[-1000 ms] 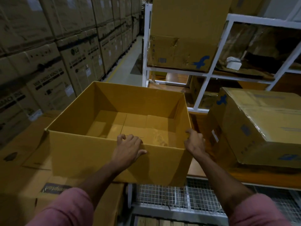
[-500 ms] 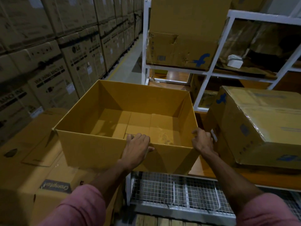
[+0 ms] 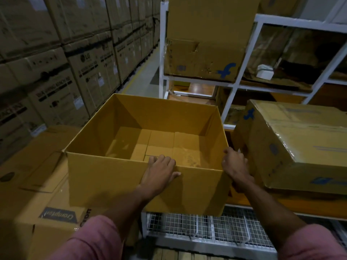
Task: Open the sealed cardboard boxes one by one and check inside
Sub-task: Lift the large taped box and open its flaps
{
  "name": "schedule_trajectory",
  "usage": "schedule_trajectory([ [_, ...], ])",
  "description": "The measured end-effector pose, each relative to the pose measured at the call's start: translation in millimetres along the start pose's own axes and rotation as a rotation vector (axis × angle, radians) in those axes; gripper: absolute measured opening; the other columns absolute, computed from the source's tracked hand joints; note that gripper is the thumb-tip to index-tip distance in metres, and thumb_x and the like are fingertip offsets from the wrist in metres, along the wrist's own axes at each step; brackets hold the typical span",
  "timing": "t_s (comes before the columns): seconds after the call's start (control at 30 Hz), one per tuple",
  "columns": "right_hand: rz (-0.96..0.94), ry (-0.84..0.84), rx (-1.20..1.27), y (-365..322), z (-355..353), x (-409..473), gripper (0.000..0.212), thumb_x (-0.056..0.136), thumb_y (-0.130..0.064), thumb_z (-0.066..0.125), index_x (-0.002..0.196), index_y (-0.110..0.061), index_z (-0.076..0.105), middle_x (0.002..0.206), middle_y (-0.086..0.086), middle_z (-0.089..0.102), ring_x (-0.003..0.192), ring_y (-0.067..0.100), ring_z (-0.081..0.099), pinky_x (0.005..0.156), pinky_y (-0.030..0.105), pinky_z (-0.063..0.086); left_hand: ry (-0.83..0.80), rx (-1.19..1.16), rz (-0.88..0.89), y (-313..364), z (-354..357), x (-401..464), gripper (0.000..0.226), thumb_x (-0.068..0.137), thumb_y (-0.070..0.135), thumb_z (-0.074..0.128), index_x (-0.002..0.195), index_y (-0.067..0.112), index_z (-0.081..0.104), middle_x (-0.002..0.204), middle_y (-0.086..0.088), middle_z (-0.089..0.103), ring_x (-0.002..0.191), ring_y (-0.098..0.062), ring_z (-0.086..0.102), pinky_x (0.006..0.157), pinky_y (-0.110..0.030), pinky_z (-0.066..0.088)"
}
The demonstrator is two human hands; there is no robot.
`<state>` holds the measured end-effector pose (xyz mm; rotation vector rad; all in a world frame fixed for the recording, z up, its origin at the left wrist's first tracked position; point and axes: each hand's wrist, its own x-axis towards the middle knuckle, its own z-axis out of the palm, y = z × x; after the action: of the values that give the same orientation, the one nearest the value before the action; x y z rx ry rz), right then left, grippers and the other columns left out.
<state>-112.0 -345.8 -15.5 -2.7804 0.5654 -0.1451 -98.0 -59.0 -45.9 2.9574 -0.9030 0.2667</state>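
Observation:
An open, empty yellow-brown cardboard box [image 3: 105, 177] is held up in front of me, and only its folded bottom flaps show inside. My left hand [image 3: 159, 170] grips the middle of its near rim, fingers hooked inside. My right hand [image 3: 235, 166] clasps the near right corner of the box. A sealed, taped cardboard box [image 3: 300, 145] with blue markings lies on the wooden shelf just right of my right hand.
Flat cartons [image 3: 37, 184], one labelled Crompton, lie under the left part of the held box. A wall of stacked LG cartons [image 3: 78, 68] runs along the left. A white rack [image 3: 242, 70] behind holds another worn box [image 3: 202, 59]. Wire mesh shelving [image 3: 206, 228] is below.
The open box has shifted slightly right and toward me with both hands still on it. Its left part sits over the flat cartons.

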Motion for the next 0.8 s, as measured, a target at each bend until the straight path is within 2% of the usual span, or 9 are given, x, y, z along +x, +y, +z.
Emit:
schedule_trajectory([
  [0.07,-0.04,0.084,-0.033,-5.8,0.3,-7.2,0.028,0.105,-0.033,0.044,0.121,-0.016,0.058,0.112,0.01,0.065,0.103,0.031,0.064,0.085,0.045,0.052,0.029,0.028,-0.001,1.5,-0.1,-3.2,0.062,0.102,0.067,0.018,0.129,0.022,0.053,0.128,0.0,0.058,0.121,-0.02,0.048,0.107,-0.045,0.029],
  [0.13,-0.105,0.144,-0.069,-15.1,3.2,-14.3,0.041,0.106,-0.042,0.036,0.124,-0.013,0.058,0.125,0.013,0.062,0.113,0.032,0.061,0.093,0.044,0.05,0.088,0.071,-0.027,2.3,-1.6,-3.9,0.07,0.102,0.067,0.014,0.136,0.021,0.053,0.139,-0.005,0.057,0.137,-0.026,0.042,0.113,-0.053,0.023],
  [0.17,-0.149,0.172,-0.082,-21.4,4.7,-18.2,0.049,0.106,-0.047,0.033,0.131,-0.012,0.056,0.136,0.016,0.058,0.123,0.032,0.057,0.101,0.045,0.047,0.114,0.085,-0.05,2.6,-4.1,-3.3,0.073,0.102,0.067,0.014,0.143,0.019,0.051,0.148,-0.009,0.051,0.146,-0.03,0.033,0.116,-0.058,0.02],
  [0.23,-0.248,0.21,-0.099,-34.9,7.2,-23.7,0.062,0.105,-0.055,0.029,0.146,-0.012,0.047,0.156,0.016,0.043,0.145,0.032,0.038,0.119,0.049,0.033,0.149,0.11,-0.1,3.5,-12.0,1.1,0.078,0.101,0.068,0.015,0.155,0.016,0.036,0.165,-0.014,0.028,0.156,-0.036,0.01,0.119,-0.064,0.011],
  [0.33,-0.389,0.228,-0.136,-54.3,4.4,-30.1,0.072,0.103,-0.065,0.021,0.158,-0.018,0.031,0.167,0.012,0.023,0.157,0.029,0.01,0.126,0.054,0.01,0.192,0.115,-0.156,5.4,-26.1,11.0,0.082,0.1,0.071,0.016,0.163,0.018,0.016,0.17,-0.015,-0.002,0.155,-0.037,-0.012,0.119,-0.066,0.002],
  [0.47,-0.448,0.213,-0.175,-69.7,-5.2,-35.2,0.079,0.099,-0.074,0.014,0.163,-0.027,0.01,0.171,0.007,0.0,0.157,0.027,-0.014,0.124,0.059,-0.004,0.241,0.117,-0.167,3.0,-40.7,19.8,0.085,0.099,0.073,0.019,0.164,0.019,0.008,0.169,-0.016,-0.014,0.154,-0.039,-0.017,0.117,-0.07,0.003],
  [0.63,-0.445,0.237,-0.167,-65.9,-26.7,-31.6,0.082,0.096,-0.078,0.011,0.163,-0.031,0.004,0.171,0.004,-0.007,0.156,0.026,-0.018,0.123,0.062,-0.007,0.26,0.107,-0.137,3.1,-53.5,37.2,0.087,0.097,0.076,0.018,0.163,0.021,0.002,0.167,-0.016,-0.02,0.152,-0.04,-0.022,0.116,-0.072,0.001],
  [0.8,-0.38,0.255,-0.168,-42.8,-65.1,-15.2,0.086,0.091,-0.083,0.002,0.162,-0.036,-0.003,0.171,0.002,-0.01,0.155,0.025,-0.02,0.121,0.063,-0.011,0.259,0.07,-0.074,32.2,-68.4,72.2,0.087,0.095,0.078,0.013,0.163,0.024,-0.001,0.167,-0.015,-0.023,0.151,-0.041,-0.025,0.115,-0.072,-0.002],
])
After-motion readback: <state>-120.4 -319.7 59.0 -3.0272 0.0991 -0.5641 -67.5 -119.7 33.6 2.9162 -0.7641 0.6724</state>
